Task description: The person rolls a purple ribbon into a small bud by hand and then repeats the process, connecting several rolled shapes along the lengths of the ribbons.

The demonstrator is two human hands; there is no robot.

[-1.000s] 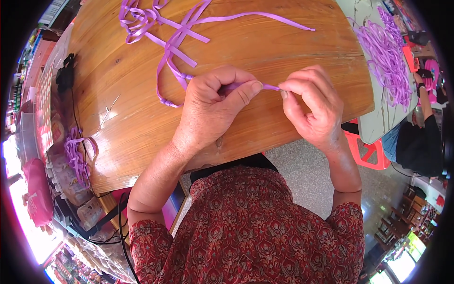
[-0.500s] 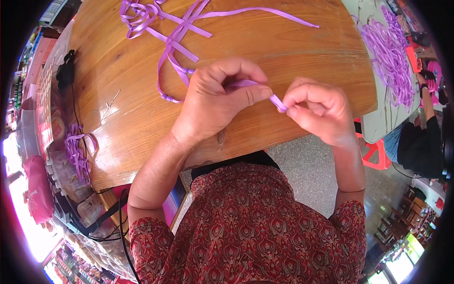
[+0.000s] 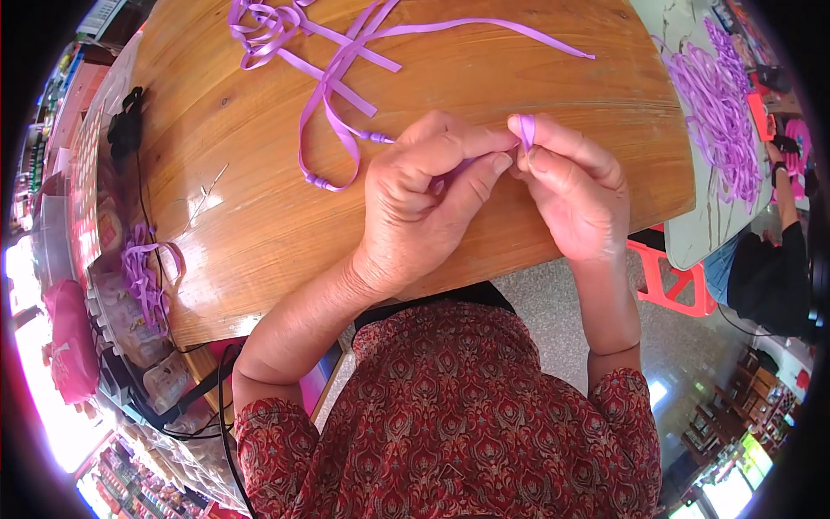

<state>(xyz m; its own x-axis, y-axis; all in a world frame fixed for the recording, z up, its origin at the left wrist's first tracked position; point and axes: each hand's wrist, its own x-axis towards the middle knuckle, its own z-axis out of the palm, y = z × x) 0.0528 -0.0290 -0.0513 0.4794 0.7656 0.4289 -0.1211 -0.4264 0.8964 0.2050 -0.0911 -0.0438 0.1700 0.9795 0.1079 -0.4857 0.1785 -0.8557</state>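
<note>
A narrow purple ribbon runs between my hands over the near part of the wooden table. My left hand pinches it between thumb and forefinger, with part of it hidden in the palm. Close against it, my right hand grips the ribbon's end, which is bent into a small loop at the fingertips. From behind the left hand the ribbon trails away over the tabletop, with small purple coiled bands on it. Farther off, more purple ribbon lies in crossing strands and curls.
Under everything is the wooden table. A bundle of purple ribbons covers part of a pale table at the right, near a red stool and another person's arm. At the left are a ribbon bunch and a black cable.
My hands have drawn together, the left moving right and the right moving slightly left. The ribbon end, formerly stretched between them, is now folded into a loop at the right fingertips.
</note>
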